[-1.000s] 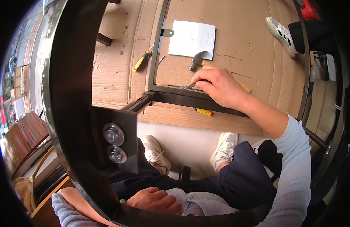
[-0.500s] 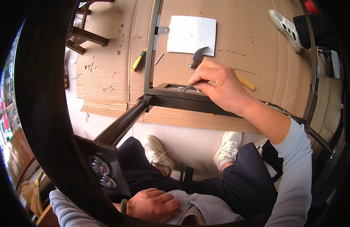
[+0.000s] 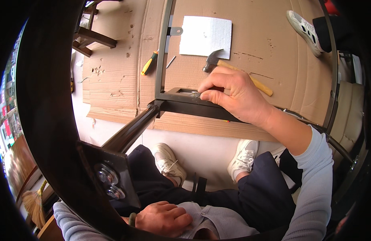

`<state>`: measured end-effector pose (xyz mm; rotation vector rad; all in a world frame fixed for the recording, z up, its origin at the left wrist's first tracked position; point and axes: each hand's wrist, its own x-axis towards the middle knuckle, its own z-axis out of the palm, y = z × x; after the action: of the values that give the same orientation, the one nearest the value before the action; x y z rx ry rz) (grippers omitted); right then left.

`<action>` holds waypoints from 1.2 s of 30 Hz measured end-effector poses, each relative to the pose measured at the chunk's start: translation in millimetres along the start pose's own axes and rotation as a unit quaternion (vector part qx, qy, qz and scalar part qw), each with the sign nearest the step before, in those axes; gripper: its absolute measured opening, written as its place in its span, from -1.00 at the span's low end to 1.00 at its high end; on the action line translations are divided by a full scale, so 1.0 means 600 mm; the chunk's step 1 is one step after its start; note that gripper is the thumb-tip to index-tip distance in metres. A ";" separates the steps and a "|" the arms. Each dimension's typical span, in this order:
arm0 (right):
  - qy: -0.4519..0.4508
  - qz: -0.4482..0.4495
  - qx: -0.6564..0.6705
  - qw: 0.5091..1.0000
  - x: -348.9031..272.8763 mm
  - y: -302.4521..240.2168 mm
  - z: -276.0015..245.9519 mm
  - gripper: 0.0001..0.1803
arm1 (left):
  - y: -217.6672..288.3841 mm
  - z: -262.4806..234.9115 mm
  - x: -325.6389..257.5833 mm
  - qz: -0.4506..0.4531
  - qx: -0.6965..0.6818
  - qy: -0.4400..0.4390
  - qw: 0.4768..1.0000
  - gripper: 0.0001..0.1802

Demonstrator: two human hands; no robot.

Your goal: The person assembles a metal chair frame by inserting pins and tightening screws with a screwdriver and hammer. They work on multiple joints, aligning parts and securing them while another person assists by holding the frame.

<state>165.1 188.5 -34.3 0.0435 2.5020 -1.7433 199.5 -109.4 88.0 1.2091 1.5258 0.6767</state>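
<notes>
My right hand (image 3: 235, 94) is closed in a pinch over the black metal frame (image 3: 207, 107), beside a small bright bolt-like piece (image 3: 194, 93) near its slot. The thin dark metal piece in this pinch is mostly hidden by the fingers, so its exact kind is unclear. My left hand (image 3: 165, 219) rests against my clothing at the lower edge, fingers curled in, with nothing seen in it. Just beyond my right hand lies a claw hammer (image 3: 261, 85) with a yellow handle, its head touching a white foam sheet (image 3: 205, 36).
A green and yellow screwdriver (image 3: 149, 63) and a short metal rod (image 3: 171, 62) lie on the cardboard (image 3: 113, 80). A dark post with a bolted plate (image 3: 113, 170) stands close at left. Another person's shoe (image 3: 306, 32) is at the far right. A wooden stool (image 3: 93, 38) stands far left.
My right hand's fingers have tilted lower over the frame, and the dark metal piece that showed between them is now mostly covered. My left hand stays where it was.
</notes>
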 end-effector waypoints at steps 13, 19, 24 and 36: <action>-0.026 0.126 0.035 0.991 0.014 0.011 -0.002 -0.85 | 0.003 -0.017 0.003 -0.023 -0.046 -0.086 0.995 -0.81; -0.081 0.148 0.024 0.985 0.019 0.012 -0.011 -0.90 | 0.004 -0.018 0.005 -0.016 -0.045 -0.080 0.996 -0.81; -0.053 0.049 -0.049 0.996 0.018 0.010 -0.007 -0.89 | 0.004 -0.014 0.004 -0.010 -0.042 -0.053 0.998 -0.80; -0.015 -0.198 -0.263 0.944 0.013 0.012 -0.005 -0.89 | 0.004 -0.016 0.003 -0.010 -0.045 -0.059 0.997 -0.79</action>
<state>157.6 193.6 -41.0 -0.5508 3.0127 -1.0835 191.2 -105.3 92.5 1.1448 1.3931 0.6430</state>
